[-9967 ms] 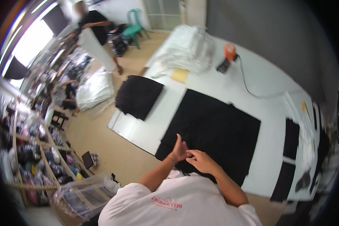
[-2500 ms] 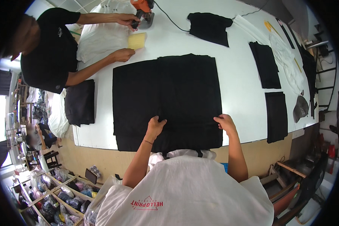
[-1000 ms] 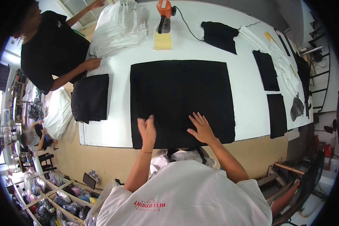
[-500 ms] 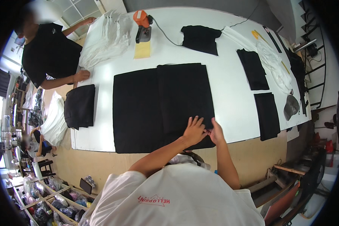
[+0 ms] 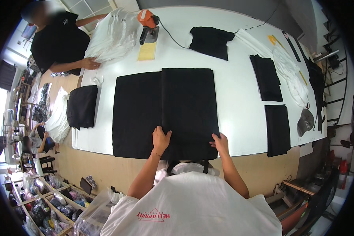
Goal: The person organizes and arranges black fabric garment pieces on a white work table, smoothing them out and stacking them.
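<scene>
A large piece of black cloth [image 5: 137, 114] lies flat at the table's near edge, with a folded panel [image 5: 188, 102] of the same cloth layered on its right part. My left hand [image 5: 161, 141] rests open on the cloth by the panel's left edge, thumb apart from the fingers. At the panel's right edge, close to the lower corner, my right hand [image 5: 221, 144] has its fingers curled over the cloth's border. Some of the right fingers are hidden.
A folded black bundle [image 5: 82, 107] lies left, near a co-worker [image 5: 59, 41] handling a white garment stack [image 5: 112, 37]. An orange-and-black corded tool [image 5: 148, 25] stands behind. Folded black cloths [image 5: 277, 129], a grey cap [image 5: 305, 122] and white cloth [image 5: 291, 78] lie right.
My left hand has moved left from beside the right hand to the panel's left edge. The panel now lies straighter. The co-worker's nearer hand has shifted up toward the white stack.
</scene>
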The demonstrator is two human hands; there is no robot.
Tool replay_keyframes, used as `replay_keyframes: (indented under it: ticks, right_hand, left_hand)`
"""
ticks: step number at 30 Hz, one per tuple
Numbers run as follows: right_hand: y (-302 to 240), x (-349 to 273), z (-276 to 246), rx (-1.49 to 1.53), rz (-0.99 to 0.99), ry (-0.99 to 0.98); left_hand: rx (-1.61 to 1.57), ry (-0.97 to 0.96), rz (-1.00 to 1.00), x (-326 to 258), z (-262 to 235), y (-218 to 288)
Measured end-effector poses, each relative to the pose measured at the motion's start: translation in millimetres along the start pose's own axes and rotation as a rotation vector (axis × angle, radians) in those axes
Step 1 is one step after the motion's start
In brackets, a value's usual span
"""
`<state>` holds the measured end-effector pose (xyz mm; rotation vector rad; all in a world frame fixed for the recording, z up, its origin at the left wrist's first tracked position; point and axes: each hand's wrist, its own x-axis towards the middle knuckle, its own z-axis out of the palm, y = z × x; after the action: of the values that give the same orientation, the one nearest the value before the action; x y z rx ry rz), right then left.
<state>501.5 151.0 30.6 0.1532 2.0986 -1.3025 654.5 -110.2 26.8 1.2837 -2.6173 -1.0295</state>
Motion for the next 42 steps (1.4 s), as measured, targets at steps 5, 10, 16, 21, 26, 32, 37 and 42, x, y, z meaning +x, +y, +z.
replay_keyframes:
  ticks: [5, 10, 16, 21, 26, 32, 37, 42]
  right_hand:
    - [-65, -53, 28, -0.711, -0.828, 0.128]
    - [-40, -20, 14, -1.057, -0.773, 0.030]
    - [-29, -11, 4, -1.171, -0.890, -0.040]
    - [-26, -11, 11, -1.217, -0.852, -0.110]
    - [-20, -15, 9, -1.220, -0.789, -0.116]
    - [-16, -12, 0, -1.048, -0.837, -0.126]
    - [-11, 1, -17, -1.051, -0.960, -0.096]
    - [-42, 11, -28, -0.926, -1.086, -0.165]
  left_hand:
    - [-0.703, -0.218, -0.260, 6, -21, 8]
    - [-0.697, -0.293, -0.006, 7, -57, 31]
    - [0.198, 0.144, 0.645, 97, -31, 80]
    - [0.371, 0.175, 0.474, 213, 2, 66]
    - [0.333, 0.199, 0.612, 165, 9, 66]
    - [0.309, -0.356, 0.640, -35, -32, -18]
    - [0.410, -0.451, 0.771, -12, -62, -26]
    - [0.387, -0.405, 0.971, 19, -65, -26]
